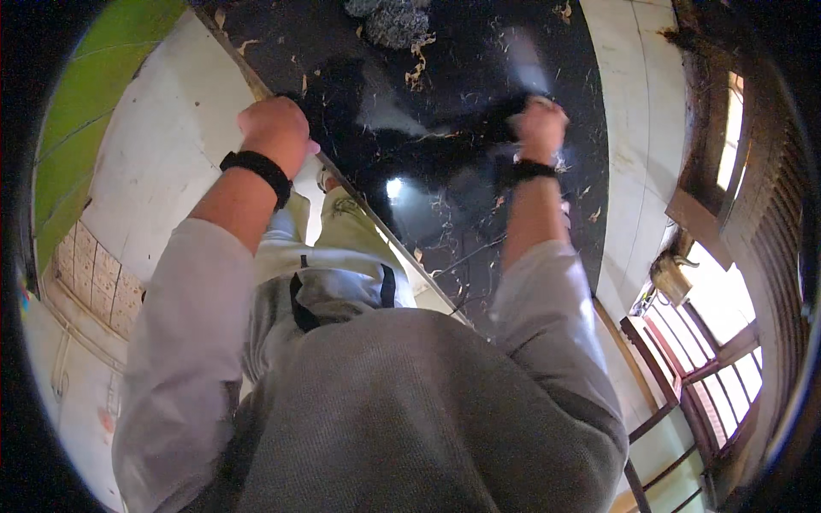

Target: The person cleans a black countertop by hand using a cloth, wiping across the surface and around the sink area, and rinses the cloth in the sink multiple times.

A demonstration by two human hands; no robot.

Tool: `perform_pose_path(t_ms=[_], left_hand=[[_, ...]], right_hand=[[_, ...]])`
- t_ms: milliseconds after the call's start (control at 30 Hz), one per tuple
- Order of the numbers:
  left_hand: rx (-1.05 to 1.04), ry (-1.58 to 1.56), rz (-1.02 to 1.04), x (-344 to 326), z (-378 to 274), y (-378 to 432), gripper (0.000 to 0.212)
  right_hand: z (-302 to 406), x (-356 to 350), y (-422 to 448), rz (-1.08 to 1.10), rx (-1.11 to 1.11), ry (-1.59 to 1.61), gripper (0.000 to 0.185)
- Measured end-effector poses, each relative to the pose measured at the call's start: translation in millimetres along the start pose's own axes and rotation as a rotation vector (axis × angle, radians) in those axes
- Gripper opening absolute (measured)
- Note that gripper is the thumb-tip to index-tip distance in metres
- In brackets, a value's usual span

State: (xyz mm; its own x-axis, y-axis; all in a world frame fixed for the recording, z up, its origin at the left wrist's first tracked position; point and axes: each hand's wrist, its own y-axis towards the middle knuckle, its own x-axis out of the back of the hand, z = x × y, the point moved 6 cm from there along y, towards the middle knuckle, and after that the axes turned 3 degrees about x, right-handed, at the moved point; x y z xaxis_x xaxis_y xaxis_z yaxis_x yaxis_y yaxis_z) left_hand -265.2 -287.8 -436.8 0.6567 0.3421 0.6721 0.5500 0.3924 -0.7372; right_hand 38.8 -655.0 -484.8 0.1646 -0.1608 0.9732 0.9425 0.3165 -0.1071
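Note:
A dark, glossy tabletop or counter lies before me, strewn with thin pale scraps that look like peelings or dry leaves. At its left edge is my left hand, its fingers curled against the edge; whether it grips the edge is not plain. Over the dark surface my right hand is closed and blurred. A pale, blurred blade-like object shows just beyond it, seemingly held in it. Both wrists wear black bands. A grey, crumpled fibrous clump lies at the far side of the surface.
A dark cord or stem crosses the near part of the surface. Barred windows and an animal skull or similar object are at the right. A green and white wall stands at the left. My legs are beside the slanting edge.

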Motion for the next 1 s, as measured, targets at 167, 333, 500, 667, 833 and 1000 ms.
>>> perform_pose_path(t_ms=[167, 333, 500, 667, 833, 1000], left_hand=[[0.033, 0.044, 0.129, 3, -4, -4, 0.067], [0.053, -0.068, -0.073, -2, 2, -2, 0.055], [-0.047, -0.028, -0.063, -5, 0, -8, 0.051], [-0.12, 0.091, 0.022, -13, -9, 2, 0.055], [-0.105, 0.05, 0.094, 2, -7, -2, 0.059], [-0.163, 0.063, 0.06, -3, -9, 4, 0.064]], right_hand=[[194, -30, -186, 0.339, 0.336, -0.039, 0.03], [116, -5, -238, 0.592, 0.602, -0.086, 0.03], [-43, 14, -90, 0.305, -0.113, 0.299, 0.023], [7, 19, -20, 0.093, -0.409, 0.244, 0.028], [184, -3, -148, -0.136, 0.109, 0.094, 0.023], [197, -12, -286, 0.205, -0.075, 0.203, 0.019]])
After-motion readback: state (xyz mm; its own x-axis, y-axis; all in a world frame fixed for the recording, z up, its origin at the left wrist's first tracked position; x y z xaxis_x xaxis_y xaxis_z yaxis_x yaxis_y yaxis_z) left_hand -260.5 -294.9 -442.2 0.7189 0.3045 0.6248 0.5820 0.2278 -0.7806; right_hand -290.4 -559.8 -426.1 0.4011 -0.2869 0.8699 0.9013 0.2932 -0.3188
